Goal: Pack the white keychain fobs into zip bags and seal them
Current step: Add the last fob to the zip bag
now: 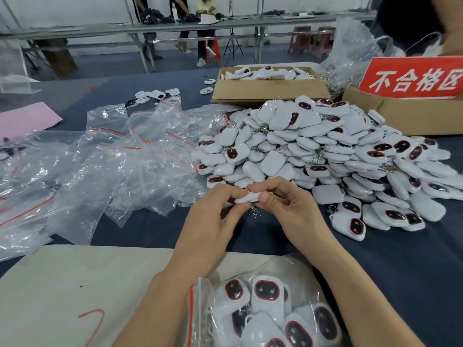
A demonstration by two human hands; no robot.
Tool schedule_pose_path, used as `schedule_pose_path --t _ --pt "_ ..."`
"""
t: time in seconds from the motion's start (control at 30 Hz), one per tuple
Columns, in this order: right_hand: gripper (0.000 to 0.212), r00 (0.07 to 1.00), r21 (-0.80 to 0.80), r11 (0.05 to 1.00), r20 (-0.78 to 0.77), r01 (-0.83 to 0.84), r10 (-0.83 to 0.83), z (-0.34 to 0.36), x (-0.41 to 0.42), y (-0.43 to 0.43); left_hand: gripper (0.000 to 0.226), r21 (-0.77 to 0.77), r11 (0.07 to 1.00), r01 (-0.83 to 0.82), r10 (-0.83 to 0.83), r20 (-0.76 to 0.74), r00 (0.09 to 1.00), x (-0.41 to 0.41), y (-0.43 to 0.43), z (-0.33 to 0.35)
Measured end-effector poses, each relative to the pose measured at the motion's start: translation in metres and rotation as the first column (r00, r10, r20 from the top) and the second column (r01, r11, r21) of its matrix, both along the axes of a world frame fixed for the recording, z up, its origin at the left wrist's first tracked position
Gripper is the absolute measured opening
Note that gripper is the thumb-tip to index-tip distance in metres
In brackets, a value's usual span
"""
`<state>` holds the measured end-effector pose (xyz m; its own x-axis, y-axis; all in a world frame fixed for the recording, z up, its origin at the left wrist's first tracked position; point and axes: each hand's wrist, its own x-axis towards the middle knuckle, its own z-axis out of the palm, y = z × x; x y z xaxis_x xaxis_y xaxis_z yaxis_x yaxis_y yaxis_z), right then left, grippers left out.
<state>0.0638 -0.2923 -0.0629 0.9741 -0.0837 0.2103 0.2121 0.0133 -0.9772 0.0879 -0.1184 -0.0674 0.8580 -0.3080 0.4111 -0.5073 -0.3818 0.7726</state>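
My left hand [215,214] and my right hand [288,209] together pinch one white keychain fob [246,197] edge-on above the dark table, its metal clasp [255,212] dangling below. A big heap of white fobs [313,149] with dark red-rimmed windows lies just behind and to the right of my hands. Several empty zip bags [112,151] with red seal strips are spread out on the left. Under my forearms lies a zip bag filled with fobs [265,311], on a beige board [75,284].
A cardboard box [270,88] with more fobs stands behind the heap. A second box with a red sign [411,78] is at the right, beside another person's dark sleeve. A pink sheet [25,121] lies far left. Benches and people stand far back.
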Motion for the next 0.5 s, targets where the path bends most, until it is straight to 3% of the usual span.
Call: schedule_pose_path --t 0.23,0.33,0.43,0.5 --pt "0.013 1.000 0.068 0.998 0.007 -0.004 0.003 0.0032 -0.0004 0.0021 0.018 -0.059 0.998 -0.015 0.016 0.024 1.000 -0.0009 -0.0015 0.0053" --pt "0.018 0.999 0.107 0.994 -0.002 -0.031 0.032 0.0038 -0.0009 0.0009 0.014 -0.085 0.996 0.013 -0.019 -0.076 0.997 -0.0017 -0.0032 0.0078" --pt "0.024 0.994 0.112 0.988 -0.009 -0.110 0.111 0.0027 -0.0014 -0.0007 0.032 -0.095 0.995 0.036 -0.057 -0.227 0.972 0.0002 -0.0018 0.0086" --pt "0.031 0.984 0.113 0.978 0.004 -0.176 0.177 0.0010 -0.0015 -0.0006 0.033 -0.094 0.995 0.014 -0.036 -0.246 0.969 0.0017 -0.0003 0.0091"
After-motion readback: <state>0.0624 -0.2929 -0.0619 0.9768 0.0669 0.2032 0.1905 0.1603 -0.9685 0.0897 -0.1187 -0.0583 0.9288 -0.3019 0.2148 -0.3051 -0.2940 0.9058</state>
